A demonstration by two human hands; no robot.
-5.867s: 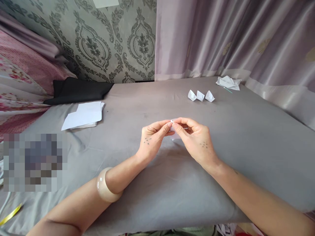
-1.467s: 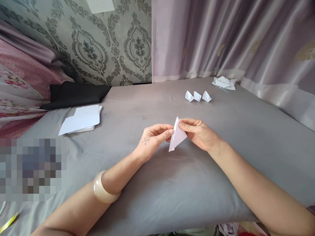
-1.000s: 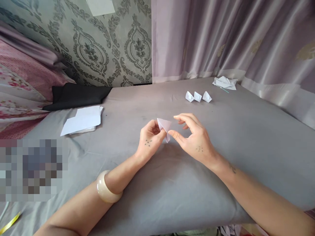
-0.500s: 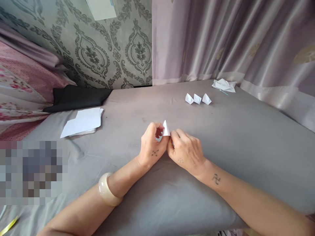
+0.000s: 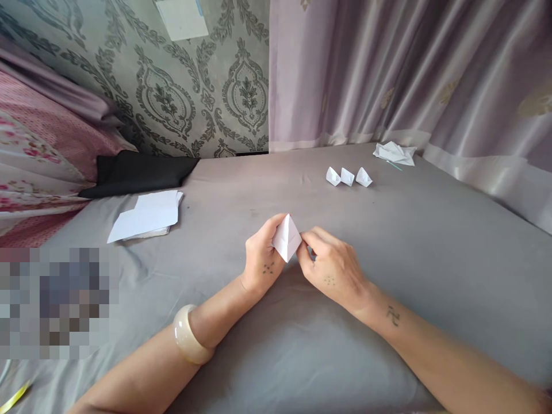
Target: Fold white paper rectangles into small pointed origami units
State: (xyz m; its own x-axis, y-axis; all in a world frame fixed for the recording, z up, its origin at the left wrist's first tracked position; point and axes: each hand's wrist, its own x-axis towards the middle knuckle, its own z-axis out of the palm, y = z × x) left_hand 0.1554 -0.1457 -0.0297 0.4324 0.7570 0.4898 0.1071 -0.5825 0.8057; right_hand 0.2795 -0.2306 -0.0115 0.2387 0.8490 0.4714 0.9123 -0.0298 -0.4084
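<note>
A small folded white paper [image 5: 287, 238], diamond-shaped with a crease down its middle, is held over the grey cloth surface [image 5: 276, 356]. My left hand [image 5: 264, 247] is closed around its left side, with the thumb along the upper edge; some of its fingers are hidden behind the paper. My right hand [image 5: 331, 259] pinches the paper's right corner between thumb and fingertips. Farther back stand three folded paper boats, the left boat [image 5: 333, 176], the middle boat [image 5: 347, 176] and the right boat [image 5: 364, 177].
A stack of white paper sheets [image 5: 150, 215] lies at the left, before a black cloth [image 5: 142, 172]. More folded papers [image 5: 394, 153] and a thin pale stick [image 5: 394, 165] lie at the back right. A curtain [image 5: 353, 69] hangs behind. A yellow strip [image 5: 15, 397] is at the lower left.
The folded paper has turned from a narrow upright point to a broad diamond facing me. My right hand has moved slightly right and now pinches the paper's corner.
</note>
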